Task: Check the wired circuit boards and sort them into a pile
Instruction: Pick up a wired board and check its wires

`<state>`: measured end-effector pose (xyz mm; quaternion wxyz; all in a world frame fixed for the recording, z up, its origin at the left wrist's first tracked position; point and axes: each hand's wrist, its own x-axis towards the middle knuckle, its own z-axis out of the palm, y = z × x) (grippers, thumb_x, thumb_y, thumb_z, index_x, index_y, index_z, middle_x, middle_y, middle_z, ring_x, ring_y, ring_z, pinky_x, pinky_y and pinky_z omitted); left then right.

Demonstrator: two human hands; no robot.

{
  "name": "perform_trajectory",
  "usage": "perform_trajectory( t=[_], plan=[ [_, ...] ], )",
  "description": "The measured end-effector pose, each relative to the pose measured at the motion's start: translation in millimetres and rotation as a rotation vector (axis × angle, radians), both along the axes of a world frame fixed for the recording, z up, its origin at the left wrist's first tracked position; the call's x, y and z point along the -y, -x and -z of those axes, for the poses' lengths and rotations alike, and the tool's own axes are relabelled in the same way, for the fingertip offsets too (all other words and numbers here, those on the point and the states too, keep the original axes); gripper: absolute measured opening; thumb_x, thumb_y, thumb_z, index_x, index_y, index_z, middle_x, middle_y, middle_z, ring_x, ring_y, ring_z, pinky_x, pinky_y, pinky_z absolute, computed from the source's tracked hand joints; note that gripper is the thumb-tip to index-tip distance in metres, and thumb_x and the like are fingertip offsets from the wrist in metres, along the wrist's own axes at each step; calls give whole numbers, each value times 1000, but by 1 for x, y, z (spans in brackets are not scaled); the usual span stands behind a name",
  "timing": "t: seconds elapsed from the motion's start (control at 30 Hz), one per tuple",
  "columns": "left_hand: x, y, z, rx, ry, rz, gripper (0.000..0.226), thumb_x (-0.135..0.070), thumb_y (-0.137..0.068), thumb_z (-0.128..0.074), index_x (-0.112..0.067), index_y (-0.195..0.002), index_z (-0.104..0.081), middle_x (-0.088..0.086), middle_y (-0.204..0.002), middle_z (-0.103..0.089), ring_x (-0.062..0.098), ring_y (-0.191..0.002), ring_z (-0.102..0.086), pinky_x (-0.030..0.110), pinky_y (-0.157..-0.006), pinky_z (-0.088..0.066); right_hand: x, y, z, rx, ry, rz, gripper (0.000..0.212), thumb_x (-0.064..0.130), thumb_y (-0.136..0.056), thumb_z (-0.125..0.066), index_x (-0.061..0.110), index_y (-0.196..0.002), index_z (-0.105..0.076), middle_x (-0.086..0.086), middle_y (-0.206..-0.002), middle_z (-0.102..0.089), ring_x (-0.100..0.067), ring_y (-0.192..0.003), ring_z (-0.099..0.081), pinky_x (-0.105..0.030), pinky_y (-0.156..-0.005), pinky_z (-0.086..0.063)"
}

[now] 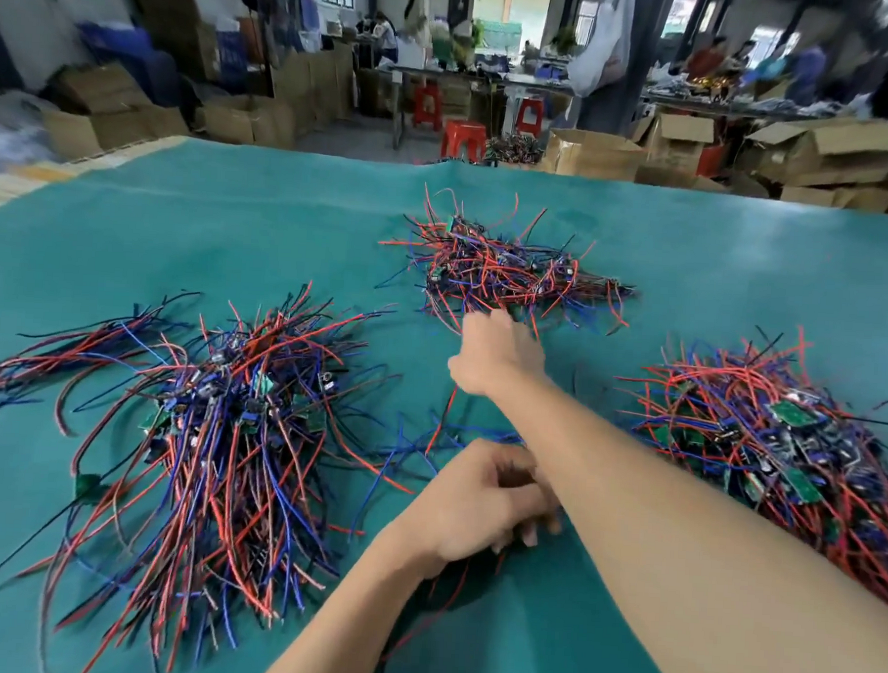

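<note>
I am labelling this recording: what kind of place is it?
Probably a small factory or assembly workshop: piles of wired circuit boards on a green table, cardboard boxes, other workers at benches.

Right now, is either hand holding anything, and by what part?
The left hand curls its fingers round dark wires trailing below it; the exact spot is hidden. The right hand reaches toward the far pile; blur hides whether it holds anything.
</note>
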<state>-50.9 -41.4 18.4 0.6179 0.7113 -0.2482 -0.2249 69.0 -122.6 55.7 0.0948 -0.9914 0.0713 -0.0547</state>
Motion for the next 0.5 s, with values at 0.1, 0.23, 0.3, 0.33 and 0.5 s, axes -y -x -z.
perform_trajectory(
  t=[0.1,0.23,0.3,0.33,0.5],
  plan=[
    [0,0,2,-26,31,-13,15,3,-92,-54,-1,-86,-68,4,-71,-66,11,-51,-52,19,-39,-35,16,-3,18,58,-97,15,27,10,-87,-62,15,-113,-69,-12,-121,-62,-37,-116,-60,-39,-84,-50],
    [-1,-1,4,-33,33,-4,18,2,-92,-55,-6,-92,-71,3,-73,-67,9,-53,-52,18,-39,-35,37,0,-1,212,-405,37,24,4,-83,-63,21,-94,-77,-10,-105,-75,-32,-102,-68,-30,-87,-51],
    [0,-1,4,-39,37,-4,16,2,-93,-55,-2,-93,-71,3,-72,-67,9,-53,-53,18,-40,-36,50,10,-24,374,-701,69,17,5,-82,-66,19,-78,-76,-8,-86,-77,-29,-87,-73,-38,-87,-57],
    [-1,-1,4,-43,40,-5,16,2,-93,-55,0,-94,-70,3,-72,-67,8,-53,-53,18,-40,-36,56,19,-36,455,-906,77,19,4,-83,-66,18,-72,-73,-9,-80,-75,-29,-79,-72,-43,-83,-60],
    [0,-2,4,-92,118,-53,18,2,-97,-50,4,-98,-68,6,-73,-68,10,-53,-55,18,-39,-38,80,92,-56,479,-1904,-48,18,-13,-92,-53,-4,-87,-68,-22,-88,-70,-31,-79,-75,-26,-68,-61]
  ],
)
